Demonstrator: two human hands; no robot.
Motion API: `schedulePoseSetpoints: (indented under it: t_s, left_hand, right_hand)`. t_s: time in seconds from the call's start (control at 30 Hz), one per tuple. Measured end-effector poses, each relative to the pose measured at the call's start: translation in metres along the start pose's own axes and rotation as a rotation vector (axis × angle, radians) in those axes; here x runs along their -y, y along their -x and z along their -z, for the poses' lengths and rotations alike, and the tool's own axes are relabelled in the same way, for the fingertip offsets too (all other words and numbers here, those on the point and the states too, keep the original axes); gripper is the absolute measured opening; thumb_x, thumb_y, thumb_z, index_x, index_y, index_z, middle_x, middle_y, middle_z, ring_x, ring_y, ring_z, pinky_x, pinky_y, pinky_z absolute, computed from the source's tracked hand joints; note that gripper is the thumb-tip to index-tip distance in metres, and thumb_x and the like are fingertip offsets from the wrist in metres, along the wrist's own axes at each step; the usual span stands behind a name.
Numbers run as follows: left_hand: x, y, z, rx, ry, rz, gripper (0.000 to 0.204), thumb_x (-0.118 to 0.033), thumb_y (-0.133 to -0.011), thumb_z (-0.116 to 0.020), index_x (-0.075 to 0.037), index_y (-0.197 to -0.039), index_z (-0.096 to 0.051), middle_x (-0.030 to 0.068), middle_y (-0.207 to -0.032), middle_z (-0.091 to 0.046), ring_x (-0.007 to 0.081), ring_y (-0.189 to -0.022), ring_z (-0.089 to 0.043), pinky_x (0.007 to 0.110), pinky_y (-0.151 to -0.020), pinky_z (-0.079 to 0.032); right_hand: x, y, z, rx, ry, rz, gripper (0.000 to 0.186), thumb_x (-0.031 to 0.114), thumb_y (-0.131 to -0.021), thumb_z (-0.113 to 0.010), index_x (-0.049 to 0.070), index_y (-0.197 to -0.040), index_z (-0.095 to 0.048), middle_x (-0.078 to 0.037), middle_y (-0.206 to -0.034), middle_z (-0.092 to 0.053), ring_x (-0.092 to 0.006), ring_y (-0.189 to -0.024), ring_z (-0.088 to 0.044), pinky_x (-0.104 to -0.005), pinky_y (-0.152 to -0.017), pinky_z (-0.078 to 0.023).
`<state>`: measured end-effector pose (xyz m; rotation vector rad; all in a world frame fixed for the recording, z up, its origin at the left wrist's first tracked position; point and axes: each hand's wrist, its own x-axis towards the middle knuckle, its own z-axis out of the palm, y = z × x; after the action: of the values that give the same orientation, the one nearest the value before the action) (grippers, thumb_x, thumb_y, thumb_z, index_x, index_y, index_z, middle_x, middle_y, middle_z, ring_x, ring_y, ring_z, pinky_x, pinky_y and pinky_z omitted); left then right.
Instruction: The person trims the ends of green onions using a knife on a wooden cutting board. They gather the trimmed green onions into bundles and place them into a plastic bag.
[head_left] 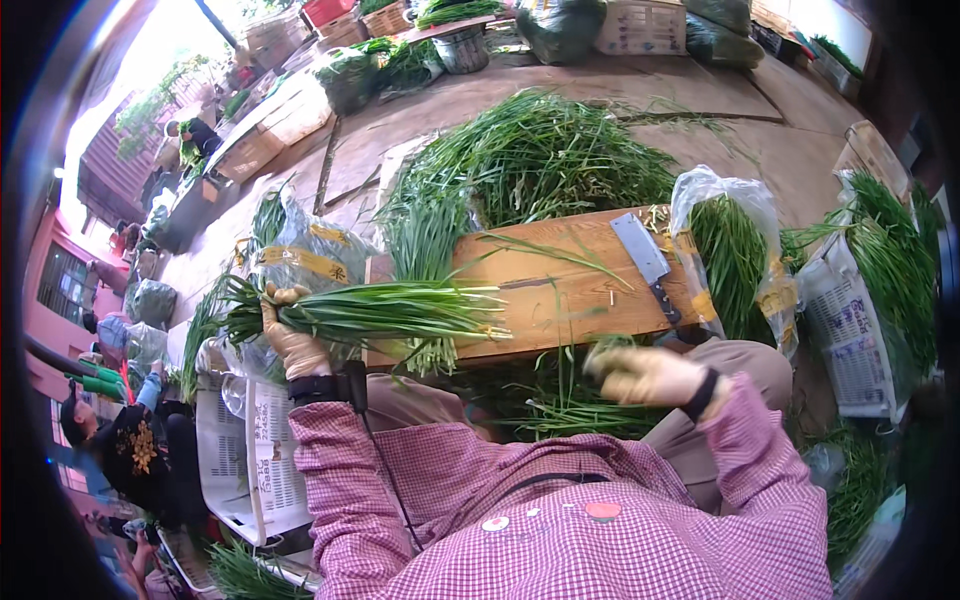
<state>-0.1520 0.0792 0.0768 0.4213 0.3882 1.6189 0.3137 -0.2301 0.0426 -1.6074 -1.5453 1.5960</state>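
My left hand (292, 335), gloved, grips a long bunch of green leafy stalks (400, 312) held crosswise over the left part of a wooden board (545, 280), pale ends pointing right. My right hand (640, 375), also gloved, is below the board's front edge, motion-blurred, with thin green leaves beside its fingers; whether it holds any is unclear. A cleaver (640, 255) with a black handle lies on the board's right side. More stalks (428, 240) lie on the board's left, behind the held bunch. Loose greens (560, 420) lie below the board between my knees.
A large heap of greens (530, 150) sits beyond the board. Bagged greens (730, 250) and a white crate (840, 320) stand right; a white basket (235, 450) and plastic bags (305, 250) left. Co-workers (140, 450) (200, 140) are at left. Sacks (550, 25) line the back.
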Motion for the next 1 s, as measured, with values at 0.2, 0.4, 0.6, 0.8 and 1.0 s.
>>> schedulePoseSetpoints:
  t_s: [0.2, 0.4, 0.6, 0.8, 1.0]
  left_hand:
    - [0.017, 0.018, -0.036, 0.028, -0.077, -0.053, 0.025, -0.031, -0.105, -0.058, -0.008, -0.106, -0.068, 0.0002, -0.079, -0.063, 0.0151, -0.071, -0.06, 0.034, -0.082, -0.056]
    - [0.051, 0.054, -0.086, -0.049, -0.113, -0.131, 0.025, -0.033, -0.106, -0.056, -0.011, -0.109, -0.067, -0.0003, -0.085, -0.064, 0.0166, -0.074, -0.061, 0.035, -0.079, -0.056]
    - [0.087, 0.105, -0.124, -0.094, -0.301, -0.185, 0.024, -0.034, -0.106, -0.057, -0.012, -0.11, -0.065, 0.0013, -0.092, -0.063, 0.0165, -0.085, -0.06, 0.032, -0.075, -0.053]
    - [0.097, 0.121, -0.132, 0.001, -0.212, -0.124, 0.021, -0.031, -0.105, -0.059, -0.012, -0.112, -0.065, -0.0018, -0.092, -0.061, 0.0133, -0.087, -0.058, 0.03, -0.076, -0.053]
    - [0.105, 0.122, -0.127, -0.061, -0.265, -0.114, 0.024, -0.029, -0.104, -0.062, -0.006, -0.111, -0.065, -0.0002, -0.075, -0.062, 0.0131, -0.073, -0.06, 0.028, -0.072, -0.051]
  right_hand:
    - [0.007, -0.029, -0.035, -0.276, 0.403, 0.054, 0.066, 0.044, -0.09, -0.07, 0.002, -0.139, -0.055, -0.021, -0.128, -0.067, -0.0368, -0.114, -0.067, -0.0445, -0.096, -0.053]
    - [0.018, -0.095, -0.064, -0.005, -0.365, 0.24, 0.062, 0.043, -0.098, -0.065, 0.004, -0.144, -0.053, -0.023, -0.126, -0.066, -0.0314, -0.116, -0.066, -0.0351, -0.099, -0.053]
    - [0.007, -0.17, -0.091, 0.008, -1.156, 0.269, 0.033, 0.017, -0.098, -0.069, 0.014, -0.13, -0.062, -0.005, -0.11, -0.066, -0.0174, -0.092, -0.063, -0.0266, -0.067, -0.051]
    - [0.018, -0.163, -0.084, 0.106, -1.449, -0.043, 0.013, 0.027, -0.099, -0.067, 0.015, -0.097, -0.066, 0.006, -0.071, -0.055, -0.0077, -0.053, -0.044, -0.0228, -0.048, -0.033]
    - [-0.074, -0.155, -0.075, -0.193, -0.671, 0.081, 0.03, 0.032, -0.105, -0.054, 0.007, -0.093, -0.066, 0.0, -0.064, -0.058, -0.0099, -0.045, -0.045, -0.0252, -0.04, -0.036]
